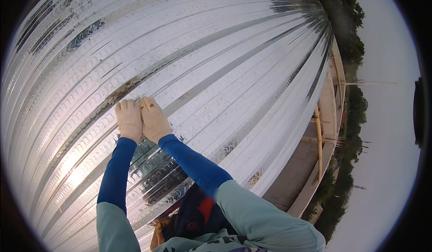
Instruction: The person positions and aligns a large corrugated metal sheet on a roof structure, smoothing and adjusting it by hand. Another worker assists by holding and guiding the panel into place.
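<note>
The ribbed metal sheeting fills most of my view, lying right under my hands and running from the left rim to the far upper right. It is silvery, almost white across the broad middle, with long parallel ribs that appear bowed and crowd together toward the upper right. Rows of small stamped marks, many like chevrons, follow the ribs. The finish is mirror-like in places: darker streaks show at the upper left and at the upper right end, and a dark, glossy patch lies below my wrists. At the lower left a warm glare washes out the pattern.

Beyond its right side I see grey sky, a band of green trees and a grey-brown concrete surface with a pale bamboo pole above it.

My pale green sleeves end over tight blue undersleeves. My left hand and right hand, both in cream gloves, are side by side on the sheeting, fingers bent over at a rib; I cannot tell whether they are clamped on it. Just beyond my left fingers, a brown stain dirties one groove. A small brown spot marks my right glove.
</note>
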Available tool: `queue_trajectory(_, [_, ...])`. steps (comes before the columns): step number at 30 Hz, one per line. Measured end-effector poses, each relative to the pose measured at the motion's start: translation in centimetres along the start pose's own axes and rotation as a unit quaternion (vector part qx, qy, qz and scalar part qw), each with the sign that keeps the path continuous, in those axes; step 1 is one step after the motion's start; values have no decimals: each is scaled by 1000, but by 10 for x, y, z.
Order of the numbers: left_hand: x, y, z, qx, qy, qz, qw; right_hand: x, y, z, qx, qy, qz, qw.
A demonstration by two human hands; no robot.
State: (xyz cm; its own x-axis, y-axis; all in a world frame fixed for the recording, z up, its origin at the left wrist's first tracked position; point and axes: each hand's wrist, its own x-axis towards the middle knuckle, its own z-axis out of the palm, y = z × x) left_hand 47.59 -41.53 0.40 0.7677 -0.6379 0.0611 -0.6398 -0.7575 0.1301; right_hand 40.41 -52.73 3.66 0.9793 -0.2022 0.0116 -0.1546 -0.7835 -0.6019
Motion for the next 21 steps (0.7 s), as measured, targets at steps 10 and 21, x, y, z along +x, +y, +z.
queue_trajectory(10, [41, 23, 1, 55, -235, -4, 971, -53, 15, -29, -133, 204, 246, 938])
queue_trajectory(21, [54, -1, -23, 43, -300, 91, 948, -43, 5, -48, -114, 67, 363, 922])
